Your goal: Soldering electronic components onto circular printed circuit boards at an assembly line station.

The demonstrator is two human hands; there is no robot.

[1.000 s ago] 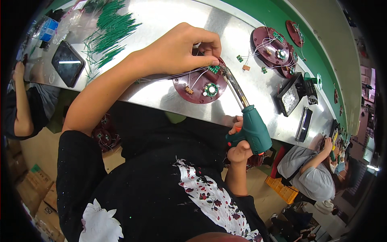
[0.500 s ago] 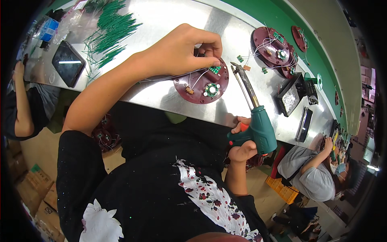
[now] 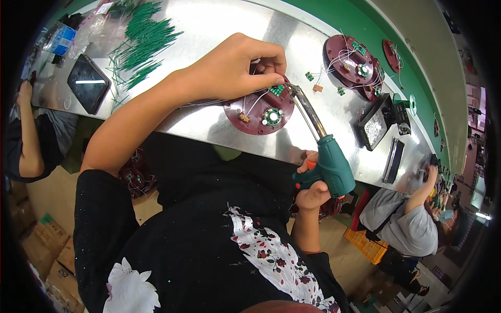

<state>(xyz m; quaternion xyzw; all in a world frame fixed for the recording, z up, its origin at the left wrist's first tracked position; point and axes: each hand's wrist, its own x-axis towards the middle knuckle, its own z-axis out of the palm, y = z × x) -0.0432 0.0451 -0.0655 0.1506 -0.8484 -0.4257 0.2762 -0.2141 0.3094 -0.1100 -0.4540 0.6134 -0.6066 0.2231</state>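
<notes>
Low in the right-centre of the frame the right hand (image 3: 313,188) is wrapped tight around the grip of a teal soldering gun (image 3: 330,166), a finger on its orange trigger. The gun's long axis runs from that hand up and to the left: its metal barrel slants toward the middle of the frame, and its tip ends at the small green circuit board (image 3: 277,89) on the upper edge of a dark red round disc (image 3: 259,110). The disc lies flat on the shiny metal table (image 3: 219,31), near the table's front edge, with thin white wires trailing over it and a small round green part near its centre. The left hand (image 3: 237,65) comes in from the left, just above the disc, with fingers pinched together on something small right at the barrel tip; what it pinches is too small to tell. So both hands meet at the same spot, the left one directly on it, the right one back at the far end of the gun. Further up the table to the right lie more dark red discs (image 3: 350,58); in the upper left lies a heap of green wire pieces (image 3: 143,39).
</notes>
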